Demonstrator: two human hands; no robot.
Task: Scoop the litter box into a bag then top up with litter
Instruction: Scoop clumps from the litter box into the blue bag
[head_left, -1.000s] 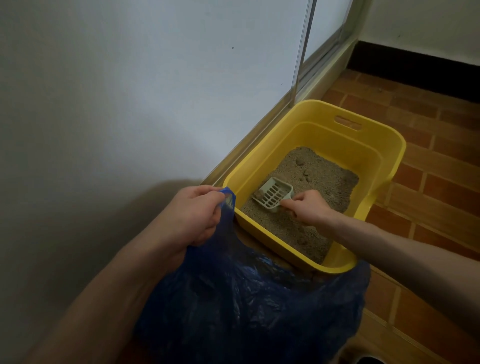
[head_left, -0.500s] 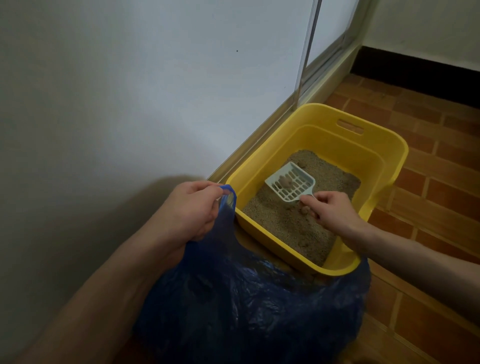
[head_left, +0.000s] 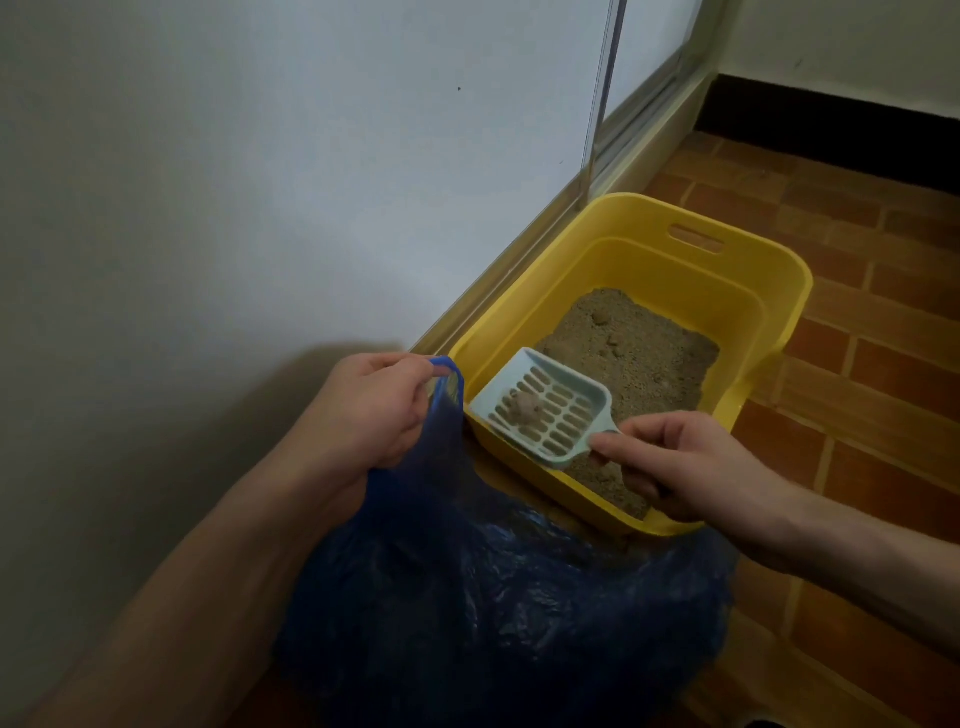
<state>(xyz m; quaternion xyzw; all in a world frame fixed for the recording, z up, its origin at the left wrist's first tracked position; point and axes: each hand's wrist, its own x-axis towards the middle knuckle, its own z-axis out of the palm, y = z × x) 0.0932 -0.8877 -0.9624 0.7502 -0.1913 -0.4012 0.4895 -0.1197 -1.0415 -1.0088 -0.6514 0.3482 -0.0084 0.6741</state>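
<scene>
My right hand (head_left: 691, 467) pinches the scoop (head_left: 545, 408), clump (head_left: 522, 408) aboard, over the litter box (head_left: 779, 291) near rim; my left hand (head_left: 371, 410) grips the bag (head_left: 493, 597), so I should carry level, then tip inside.

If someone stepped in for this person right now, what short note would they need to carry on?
Left hand: grips the rim of the blue bag, holding it up beside the litter box.
Right hand: fingers pinch the handle of the slotted scoop, held over the box's near-left corner, next to the bag.
Done: one clump lies in the scoop.
Left: tip it into the bag, scoop the clumps visible in the litter, then top up. No fresh litter supply is in view.
</scene>
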